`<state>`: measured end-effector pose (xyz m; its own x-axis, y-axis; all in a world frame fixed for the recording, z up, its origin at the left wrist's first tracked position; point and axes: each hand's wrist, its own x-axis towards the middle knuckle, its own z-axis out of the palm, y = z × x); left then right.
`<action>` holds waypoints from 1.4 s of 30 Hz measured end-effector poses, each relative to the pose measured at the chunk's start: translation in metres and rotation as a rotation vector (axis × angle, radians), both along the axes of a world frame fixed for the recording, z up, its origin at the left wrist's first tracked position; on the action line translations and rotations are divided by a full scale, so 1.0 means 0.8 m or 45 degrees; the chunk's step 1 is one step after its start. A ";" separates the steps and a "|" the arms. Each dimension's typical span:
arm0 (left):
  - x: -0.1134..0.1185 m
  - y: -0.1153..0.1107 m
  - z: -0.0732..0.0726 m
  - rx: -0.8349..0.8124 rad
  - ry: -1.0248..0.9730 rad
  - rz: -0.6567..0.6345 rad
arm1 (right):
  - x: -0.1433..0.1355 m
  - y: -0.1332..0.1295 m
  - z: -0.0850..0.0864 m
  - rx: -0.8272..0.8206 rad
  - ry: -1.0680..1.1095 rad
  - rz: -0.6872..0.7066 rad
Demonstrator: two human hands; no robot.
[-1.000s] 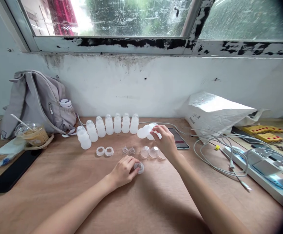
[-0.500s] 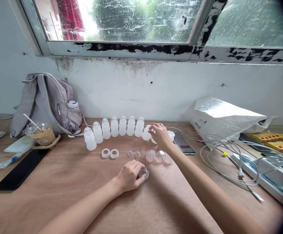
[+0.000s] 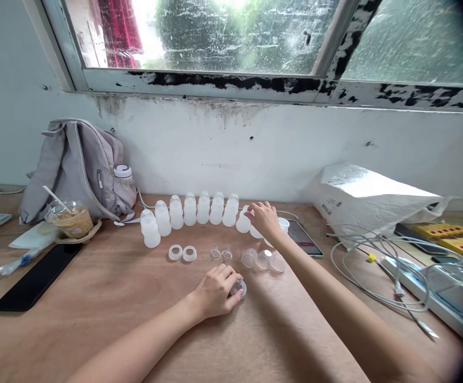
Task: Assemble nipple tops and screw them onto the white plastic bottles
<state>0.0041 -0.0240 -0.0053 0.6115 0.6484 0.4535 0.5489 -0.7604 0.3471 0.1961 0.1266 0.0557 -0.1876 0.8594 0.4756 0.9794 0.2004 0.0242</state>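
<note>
My left hand (image 3: 218,290) is closed on a clear bottle nipple set in a white collar ring (image 3: 242,290), low over the front of the table. My right hand (image 3: 264,218) reaches to the right end of the bottle row, its fingers bent round the top of a frosted baby bottle (image 3: 244,221); its palm hides part of that grip. Several capped baby bottles (image 3: 190,210) stand upright in an arc to the left. Between hands and bottles lie two white collar rings (image 3: 189,254), two clear nipples (image 3: 226,255) and three clear domed caps (image 3: 263,260).
A white cup-like part (image 3: 283,224) and a phone (image 3: 304,238) are beyond my right wrist. Cables (image 3: 351,282), a power strip (image 3: 415,287) and a white bag (image 3: 369,197) occupy the right. A black phone (image 3: 35,279), iced drink (image 3: 72,221) and backpack (image 3: 72,165) are left.
The whole view has shifted slightly, moving the scene a little right and down. Both hands keep almost the same places and grips.
</note>
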 end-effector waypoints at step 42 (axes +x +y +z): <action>-0.004 0.007 0.005 -0.254 -0.151 0.155 | -0.016 -0.190 -0.087 -0.052 0.665 0.813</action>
